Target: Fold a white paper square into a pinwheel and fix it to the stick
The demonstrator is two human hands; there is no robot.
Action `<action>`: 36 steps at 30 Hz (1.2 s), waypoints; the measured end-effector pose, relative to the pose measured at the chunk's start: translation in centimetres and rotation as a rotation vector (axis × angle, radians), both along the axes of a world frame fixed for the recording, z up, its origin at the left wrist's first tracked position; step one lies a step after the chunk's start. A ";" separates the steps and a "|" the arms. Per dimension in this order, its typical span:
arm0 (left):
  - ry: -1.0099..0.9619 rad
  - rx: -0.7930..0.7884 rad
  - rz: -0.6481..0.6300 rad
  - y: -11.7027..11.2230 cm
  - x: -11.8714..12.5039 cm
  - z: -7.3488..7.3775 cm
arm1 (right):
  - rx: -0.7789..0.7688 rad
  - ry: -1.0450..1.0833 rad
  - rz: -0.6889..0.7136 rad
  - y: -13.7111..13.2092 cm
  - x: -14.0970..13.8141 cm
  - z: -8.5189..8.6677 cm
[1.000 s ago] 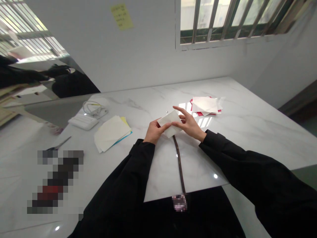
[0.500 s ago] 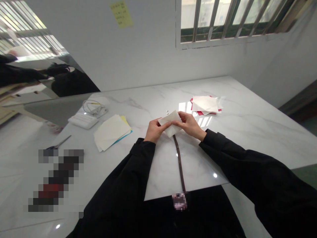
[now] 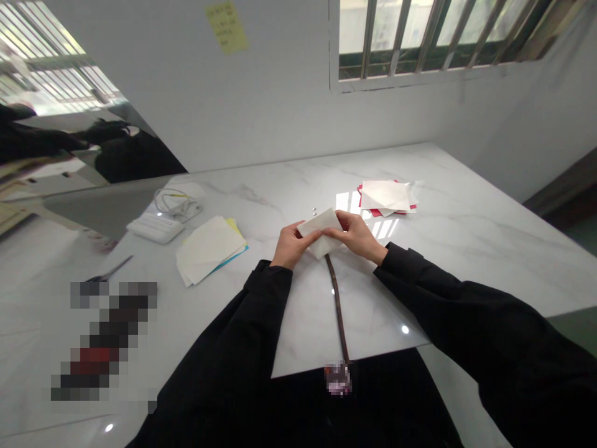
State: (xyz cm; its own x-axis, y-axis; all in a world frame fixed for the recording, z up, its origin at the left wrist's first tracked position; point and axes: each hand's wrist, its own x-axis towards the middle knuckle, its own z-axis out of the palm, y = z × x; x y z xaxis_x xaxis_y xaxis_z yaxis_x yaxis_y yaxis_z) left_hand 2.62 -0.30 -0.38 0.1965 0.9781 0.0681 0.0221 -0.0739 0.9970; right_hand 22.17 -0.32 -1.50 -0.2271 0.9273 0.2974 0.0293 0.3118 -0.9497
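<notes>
A small piece of cream paper [image 3: 321, 223], folded or bent, is held between my two hands above the marble-patterned table. My left hand [image 3: 290, 246] pinches its left side, thumb on the near face and fingers behind. On the right side, my right hand [image 3: 358, 236] grips it the same way, and the two thumbs almost meet at the middle. Below the paper a thin dark brown strip [image 3: 338, 305] runs down toward the table's near edge. Its lower end is blurred out, and whether its upper end touches the paper I cannot tell.
Left of my hands lies a stack of cream, yellow and blue paper [image 3: 209, 249], near a white box with a cable [image 3: 156, 228] and scissors [image 3: 112, 269]. Cream and red sheets [image 3: 387, 196] lie back right. The table [image 3: 466, 249] meets a wall behind. A blurred-out object lies front left.
The view has shifted very slightly. Both hands keep the same hold on the paper, with no visible movement of it.
</notes>
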 end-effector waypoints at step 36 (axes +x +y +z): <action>0.751 0.485 -0.058 1.8 -1.7 -0.8 | -0.509 0.563 0.229 2.3 4.3 0.8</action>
State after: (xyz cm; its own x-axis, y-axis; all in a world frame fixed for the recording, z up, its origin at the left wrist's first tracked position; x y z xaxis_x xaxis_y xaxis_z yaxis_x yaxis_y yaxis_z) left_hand 0.94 1.49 -1.21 0.4043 0.8622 0.3053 0.6393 -0.5051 0.5798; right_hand 26.50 2.01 -0.71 -0.3703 0.9286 -0.0242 -0.5098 -0.2250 -0.8303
